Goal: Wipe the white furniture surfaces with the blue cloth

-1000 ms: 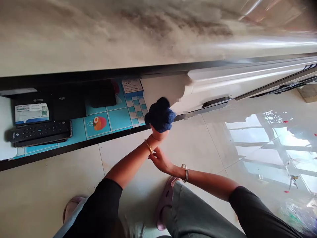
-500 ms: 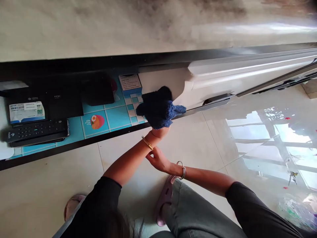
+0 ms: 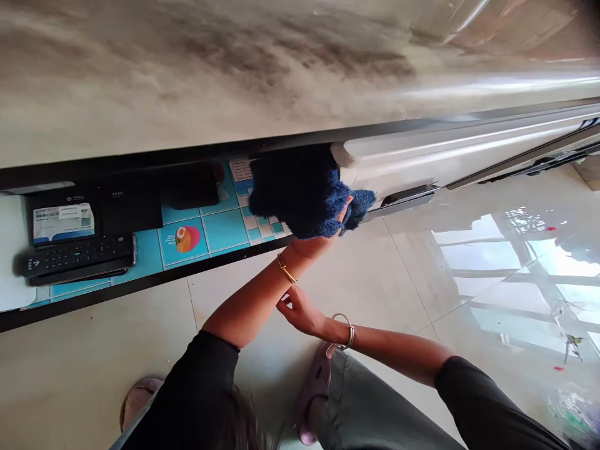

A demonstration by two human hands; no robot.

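Note:
My left hand [image 3: 345, 209] is mostly hidden by a dark blue fluffy cloth [image 3: 297, 190] wrapped over it. A fingertip shows at the cloth's right side, and a gold bangle circles that wrist. The cloth is against the shelf opening, beside the rounded end of a white panel [image 3: 389, 162], and overlaps a small printed box [image 3: 240, 170]. Below the left forearm hangs my right hand [image 3: 304, 312], with a silver bangle on the wrist. Its fingers are loosely bent and a little apart, holding nothing that I can see.
On the shelf's blue patterned mat [image 3: 227, 228] lie a black remote control [image 3: 77, 255], a black box [image 3: 126, 206] and a card [image 3: 64, 222]. A pale marbled top [image 3: 225, 75] overhangs them. A dark handle [image 3: 409, 197] juts from the white front. Glossy tiles [image 3: 365, 281] cover the floor.
The cloth in my left hand has moved right and spread over more of the shelf, now partly covering the printed box. A fingertip has come into sight. My right hand has barely moved.

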